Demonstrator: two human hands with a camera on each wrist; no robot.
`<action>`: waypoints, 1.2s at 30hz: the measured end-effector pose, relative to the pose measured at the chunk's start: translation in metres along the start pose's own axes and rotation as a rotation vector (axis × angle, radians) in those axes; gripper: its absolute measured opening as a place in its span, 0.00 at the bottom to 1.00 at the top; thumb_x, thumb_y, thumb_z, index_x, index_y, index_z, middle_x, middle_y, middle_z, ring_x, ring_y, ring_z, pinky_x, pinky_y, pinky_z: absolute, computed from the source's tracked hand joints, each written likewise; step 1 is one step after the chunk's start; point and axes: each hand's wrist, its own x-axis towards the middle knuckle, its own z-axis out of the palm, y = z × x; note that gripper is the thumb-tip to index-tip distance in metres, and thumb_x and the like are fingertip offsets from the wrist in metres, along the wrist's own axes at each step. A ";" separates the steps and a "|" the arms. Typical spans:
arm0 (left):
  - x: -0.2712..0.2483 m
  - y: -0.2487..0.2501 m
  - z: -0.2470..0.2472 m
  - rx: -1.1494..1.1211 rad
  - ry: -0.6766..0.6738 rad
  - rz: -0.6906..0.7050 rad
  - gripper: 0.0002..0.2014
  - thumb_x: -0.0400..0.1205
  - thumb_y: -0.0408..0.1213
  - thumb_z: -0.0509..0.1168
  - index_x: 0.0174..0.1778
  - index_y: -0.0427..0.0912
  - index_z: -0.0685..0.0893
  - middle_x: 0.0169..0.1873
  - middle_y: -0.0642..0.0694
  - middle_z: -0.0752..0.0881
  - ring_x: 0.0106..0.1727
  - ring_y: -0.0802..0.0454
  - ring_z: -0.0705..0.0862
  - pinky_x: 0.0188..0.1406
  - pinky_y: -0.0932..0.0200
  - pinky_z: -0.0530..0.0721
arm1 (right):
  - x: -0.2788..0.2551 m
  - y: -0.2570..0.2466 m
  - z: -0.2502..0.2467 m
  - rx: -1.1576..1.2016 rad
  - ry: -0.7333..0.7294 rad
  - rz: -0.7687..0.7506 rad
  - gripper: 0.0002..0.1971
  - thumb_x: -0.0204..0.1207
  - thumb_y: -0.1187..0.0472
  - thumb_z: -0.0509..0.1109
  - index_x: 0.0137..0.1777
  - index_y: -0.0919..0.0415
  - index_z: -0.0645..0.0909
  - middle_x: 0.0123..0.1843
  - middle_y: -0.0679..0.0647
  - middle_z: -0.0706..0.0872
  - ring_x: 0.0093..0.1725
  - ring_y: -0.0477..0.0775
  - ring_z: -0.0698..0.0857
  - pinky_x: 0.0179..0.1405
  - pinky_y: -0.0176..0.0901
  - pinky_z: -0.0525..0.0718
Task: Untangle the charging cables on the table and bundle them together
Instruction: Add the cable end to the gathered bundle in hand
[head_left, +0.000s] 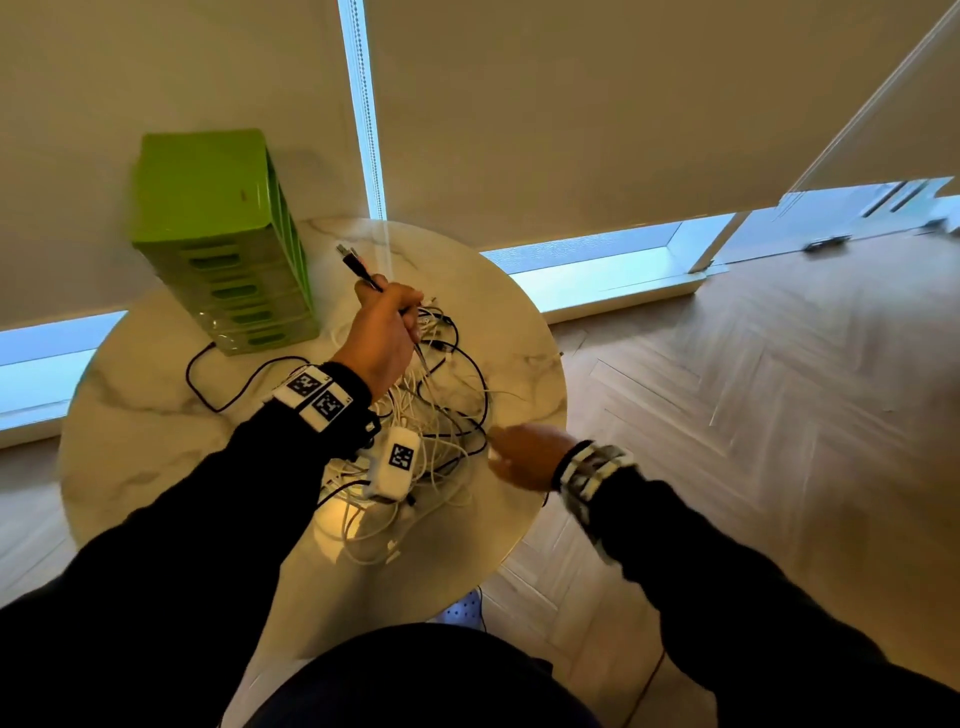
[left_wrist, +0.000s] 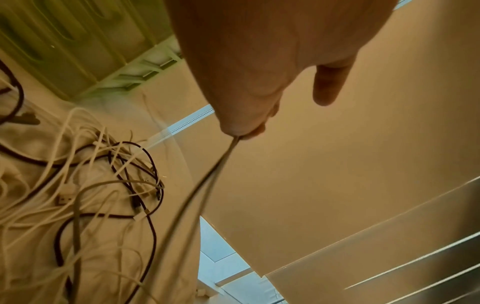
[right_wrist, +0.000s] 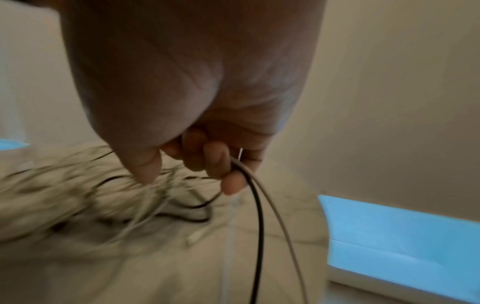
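The left hand (head_left: 382, 338) grips cable ends above a tangle of cables (head_left: 436, 415) mid-table (head_left: 130, 415); the right hand (head_left: 524, 457) is blurred.

A round marble table (head_left: 156, 415) stands by blind-covered windows (head_left: 571, 130) over herringbone wood flooring (head_left: 753, 389); a green, apparently drawered, organizer (head_left: 218, 234) sits atop.

Right hand (head_left: 524, 457) smeared by motion in the head view, finger positions unreadable there. Tangle of cables (right_wrist: 85, 197) blurred into streaks in the right wrist view, single strands indistinguishable. Left hand (left_wrist: 259, 61) cut off by the top edge of the left wrist view. Near edge of tabletop (head_left: 467, 561) hidden behind dark sleeves.
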 end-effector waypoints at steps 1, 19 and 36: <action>0.001 -0.001 0.004 -0.006 0.021 0.008 0.13 0.82 0.27 0.57 0.45 0.47 0.61 0.36 0.50 0.69 0.31 0.56 0.66 0.34 0.61 0.67 | 0.002 -0.017 0.007 -0.010 -0.068 -0.048 0.21 0.86 0.52 0.59 0.74 0.61 0.68 0.56 0.61 0.87 0.54 0.64 0.87 0.48 0.52 0.82; 0.026 -0.032 -0.047 0.073 0.009 -0.204 0.16 0.91 0.39 0.49 0.36 0.48 0.70 0.23 0.54 0.66 0.23 0.58 0.59 0.24 0.60 0.54 | 0.105 0.041 -0.030 0.408 0.270 0.120 0.16 0.84 0.53 0.67 0.60 0.66 0.77 0.58 0.64 0.81 0.58 0.65 0.81 0.58 0.53 0.78; 0.067 -0.047 -0.066 0.229 0.114 -0.225 0.16 0.92 0.44 0.49 0.38 0.48 0.67 0.27 0.52 0.65 0.25 0.58 0.61 0.24 0.63 0.61 | 0.219 0.039 -0.065 0.232 0.000 0.015 0.27 0.91 0.48 0.47 0.55 0.68 0.81 0.55 0.70 0.85 0.56 0.69 0.84 0.52 0.50 0.76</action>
